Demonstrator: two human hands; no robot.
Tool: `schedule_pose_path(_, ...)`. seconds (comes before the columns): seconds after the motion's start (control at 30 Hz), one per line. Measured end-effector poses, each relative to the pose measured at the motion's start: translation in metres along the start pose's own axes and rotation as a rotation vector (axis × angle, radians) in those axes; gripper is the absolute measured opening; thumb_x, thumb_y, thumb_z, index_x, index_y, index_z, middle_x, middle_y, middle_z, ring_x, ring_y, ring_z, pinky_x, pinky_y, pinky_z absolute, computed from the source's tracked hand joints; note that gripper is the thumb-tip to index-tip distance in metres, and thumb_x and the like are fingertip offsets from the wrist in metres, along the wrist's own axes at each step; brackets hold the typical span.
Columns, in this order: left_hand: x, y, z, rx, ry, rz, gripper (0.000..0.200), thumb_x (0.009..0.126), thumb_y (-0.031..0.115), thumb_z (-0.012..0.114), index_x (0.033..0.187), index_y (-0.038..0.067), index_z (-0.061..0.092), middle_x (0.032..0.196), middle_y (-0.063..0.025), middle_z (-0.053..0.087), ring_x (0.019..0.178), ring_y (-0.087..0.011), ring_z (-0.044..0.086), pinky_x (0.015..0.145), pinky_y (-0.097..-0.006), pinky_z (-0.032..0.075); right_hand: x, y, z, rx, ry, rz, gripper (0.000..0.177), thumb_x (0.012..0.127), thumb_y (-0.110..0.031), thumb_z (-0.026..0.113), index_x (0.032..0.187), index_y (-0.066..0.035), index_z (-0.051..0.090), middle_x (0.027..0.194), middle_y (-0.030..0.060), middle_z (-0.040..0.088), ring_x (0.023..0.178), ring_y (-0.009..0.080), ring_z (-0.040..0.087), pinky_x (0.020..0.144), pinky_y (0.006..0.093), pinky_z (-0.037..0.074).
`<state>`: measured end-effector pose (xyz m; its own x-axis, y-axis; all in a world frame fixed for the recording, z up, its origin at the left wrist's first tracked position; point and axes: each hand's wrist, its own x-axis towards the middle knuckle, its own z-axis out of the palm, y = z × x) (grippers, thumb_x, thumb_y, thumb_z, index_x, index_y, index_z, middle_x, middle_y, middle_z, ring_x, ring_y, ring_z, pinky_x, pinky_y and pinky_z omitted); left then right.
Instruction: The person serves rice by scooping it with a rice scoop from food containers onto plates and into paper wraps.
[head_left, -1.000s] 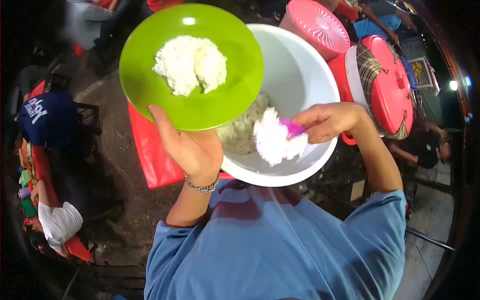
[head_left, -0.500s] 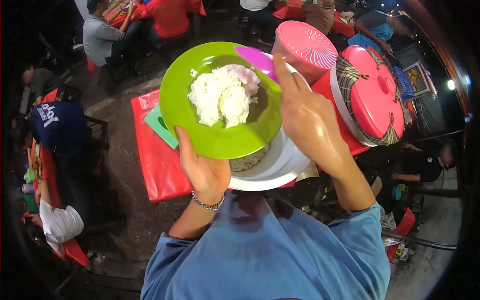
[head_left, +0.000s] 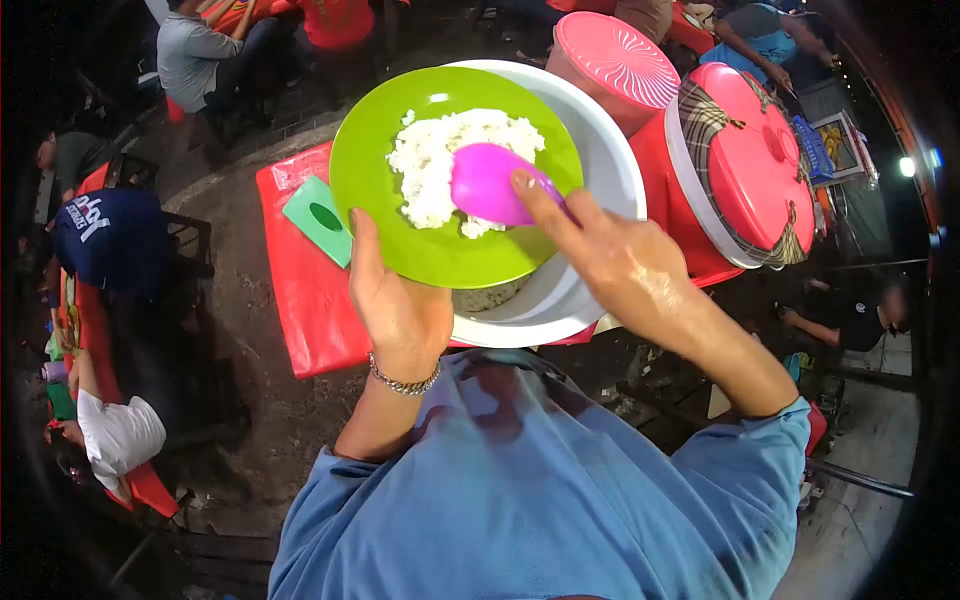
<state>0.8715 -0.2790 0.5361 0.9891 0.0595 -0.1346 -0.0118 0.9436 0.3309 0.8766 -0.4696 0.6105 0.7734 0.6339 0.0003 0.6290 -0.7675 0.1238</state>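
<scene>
A green plate (head_left: 372, 170) with white rice (head_left: 425, 165) on it is held by my left hand (head_left: 400, 310), thumb over the rim and the other fingers hidden beneath. My right hand (head_left: 625, 265) grips a purple rice paddle (head_left: 490, 184), its blade lying over the right part of the rice. Below the plate stands a large white tub (head_left: 612, 170), partly covered, with some grayish contents showing at its lower edge.
Right of the tub are a pink lidded container (head_left: 615, 60) and a red-lidded tub (head_left: 745, 155) wrapped in checked cloth. A green box (head_left: 318, 220) lies on the red table cover (head_left: 300, 300) at left. Several people sit or stand around.
The paddle has swung left from the plate's upper right edge onto the rice, and the rice is spread flatter. The plate has shifted slightly up and right in view.
</scene>
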Motion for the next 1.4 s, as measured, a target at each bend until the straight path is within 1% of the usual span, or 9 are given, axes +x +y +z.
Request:
schedule_pose_path(0.6,0.004,0.000,-0.008,0.084,-0.085,-0.031,0.046,0.102,0.034,0.034,0.138,0.006,0.037,0.137,-0.0076,0.046,0.124,-0.0222,0.046,0.104,-0.0391,0.038,0.009,0.030,0.006,0.186,0.076,0.138,0.067,0.081,0.002,0.047,0.142,-0.022,0.036,0.092,0.0144,0.056,0.069,0.0330,0.062,0.062,0.0414,0.051)
schedule_pose_path(0.67,0.003,-0.002,-0.006,0.022,-0.083,-0.012,0.046,0.102,0.034,0.034,0.138,0.006,0.036,0.137,-0.0077,0.046,0.124,-0.0224,0.046,0.104,-0.0392,0.038,0.005,0.031,-0.008,0.358,0.394,0.052,0.063,0.080,0.002,0.048,0.139,-0.020,0.042,0.089,0.0143,0.057,0.069,0.0324,0.062,0.062,0.0398,0.051)
schedule_pose_path(0.8,0.003,-0.001,-0.009,0.054,-0.040,-0.028,0.046,0.102,0.034,0.034,0.138,0.007,0.035,0.137,-0.0076,0.045,0.124,-0.0227,0.046,0.104,-0.0392,0.037,-0.001,-0.013,-0.010,0.102,-0.031,0.080,0.067,0.076,0.002,0.051,0.139,-0.018,0.041,0.088,0.0130,0.055,0.069,0.0315,0.063,0.058,0.0403,0.051)
schedule_pose_path(0.97,0.007,0.011,-0.017,-0.065,0.034,0.161,0.043,0.100,0.029,0.038,0.135,0.003,0.042,0.138,-0.0118,0.047,0.127,-0.0272,0.044,0.108,-0.0444,0.031,0.007,0.034,-0.004,0.649,0.399,0.234,0.041,0.085,-0.001,0.051,0.126,-0.005,0.053,0.104,0.0178,0.064,0.088,0.0288,0.066,0.074,0.0337,0.052)
schedule_pose_path(1.03,0.010,0.017,-0.030,-0.061,0.072,0.237,0.043,0.100,0.028,0.038,0.134,0.003,0.043,0.138,-0.0124,0.047,0.127,-0.0279,0.043,0.109,-0.0455,0.030,0.011,0.059,0.010,0.866,0.331,0.432,0.034,0.087,-0.004,0.051,0.121,-0.002,0.056,0.107,0.0196,0.064,0.093,0.0275,0.066,0.078,0.0326,0.051)
schedule_pose_path(1.13,0.016,0.024,-0.047,-0.296,-0.177,0.233,0.043,0.099,0.026,0.039,0.134,0.000,0.044,0.138,-0.0147,0.046,0.129,-0.0303,0.042,0.111,-0.0480,0.027,0.039,0.093,0.074,0.475,-0.225,0.073,0.035,0.089,-0.010,0.048,0.123,-0.001,0.055,0.110,0.0166,0.064,0.094,0.0306,0.063,0.084,0.0370,0.047)
schedule_pose_path(1.2,0.018,0.023,-0.048,-0.230,-0.203,0.337,0.044,0.098,0.025,0.039,0.134,-0.001,0.042,0.139,-0.0170,0.044,0.130,-0.0325,0.040,0.112,-0.0496,0.025,0.077,0.060,0.123,0.374,-0.739,0.121,0.036,0.080,-0.003,0.048,0.114,0.001,0.058,0.095,0.0220,0.064,0.087,0.0366,0.062,0.078,0.0404,0.048)
schedule_pose_path(1.23,0.022,0.011,-0.022,0.151,0.189,0.568,0.047,0.097,0.027,0.040,0.134,-0.002,0.042,0.140,-0.0183,0.043,0.129,-0.0343,0.040,0.111,-0.0523,0.026,0.104,0.040,0.149,0.114,-1.060,-0.039,0.034,0.077,-0.003,0.050,0.109,0.002,0.059,0.090,0.0219,0.065,0.083,0.0350,0.062,0.072,0.0421,0.048)
schedule_pose_path(1.4,0.024,0.009,-0.026,0.335,0.247,0.639,0.051,0.096,0.029,0.042,0.135,-0.003,0.038,0.140,-0.0211,0.040,0.129,-0.0366,0.040,0.110,-0.0561,0.028,0.144,-0.016,0.295,0.139,-0.966,-0.372,0.019,0.080,-0.006,0.055,0.092,0.001,0.068,0.089,0.0178,0.067,0.077,0.0309,0.063,0.068,0.0428,0.048)
